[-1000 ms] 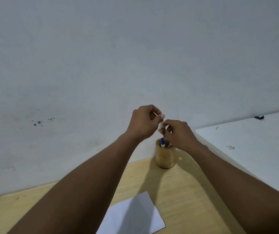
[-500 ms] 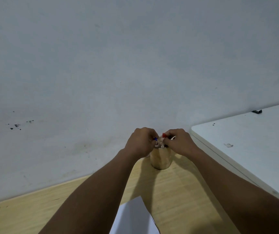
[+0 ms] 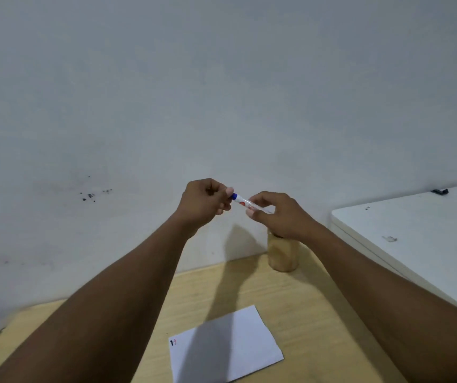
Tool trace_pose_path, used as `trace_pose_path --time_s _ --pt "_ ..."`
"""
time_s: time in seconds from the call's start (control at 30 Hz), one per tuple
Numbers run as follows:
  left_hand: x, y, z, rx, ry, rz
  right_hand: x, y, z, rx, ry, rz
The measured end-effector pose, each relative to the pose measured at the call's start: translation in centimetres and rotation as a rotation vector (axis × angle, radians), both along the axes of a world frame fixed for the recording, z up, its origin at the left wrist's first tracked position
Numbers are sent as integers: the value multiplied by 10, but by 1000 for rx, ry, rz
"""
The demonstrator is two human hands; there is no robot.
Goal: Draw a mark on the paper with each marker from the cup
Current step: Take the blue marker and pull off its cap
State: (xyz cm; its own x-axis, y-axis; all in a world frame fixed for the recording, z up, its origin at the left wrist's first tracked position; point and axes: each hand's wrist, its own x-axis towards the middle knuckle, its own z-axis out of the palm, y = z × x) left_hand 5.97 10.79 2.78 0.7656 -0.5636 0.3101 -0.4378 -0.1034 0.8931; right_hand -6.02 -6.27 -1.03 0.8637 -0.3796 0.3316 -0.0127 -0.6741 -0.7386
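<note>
Head view: white, blue-capped marker (image 3: pixel 242 201)

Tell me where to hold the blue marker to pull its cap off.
Keep the right hand around the white barrel of the marker, and pinch the blue cap end from the left with the left hand's fingers. It lies roughly level, cap pointing left, so pull sideways.
</note>
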Motion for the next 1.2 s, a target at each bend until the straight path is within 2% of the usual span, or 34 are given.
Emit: trace_pose_path --time_s 0.07,0.17,0.27,0.37,0.43,0.67,0.8,0.93,1.0,1.1,1.2 --pt "0 30 1 -72 129 -24 4 21 8 94 -2 116" --pt "0 71 -8 -62 241 -18 5 51 16 311 101 258" --pt "2 105 -25 -21 309 -7 6 72 11 655 230 438" --pt "2 134 -45 -50 384 42 6 92 -5 1069 161 569" --pt "0 149 -58 -51 431 62 9 110 -20 1194 111 561" --pt "-20 171 -83 128 489 44 28 179 -61 1190 141 303" --pt "-23 179 -91 128 497 47 31 188 -67 1205 105 356" --pt "-17 194 -100 4 583 160 28 176 -64 1183 61 401" --pt "-10 209 -112 91 439 211 23 163 -64 1165 45 373" --pt "-4 228 -136 459 34 263 16 146 -70 1147 65 328" --pt "-1 232 -151 723 -159 242 12 140 -84 1100 108 293"
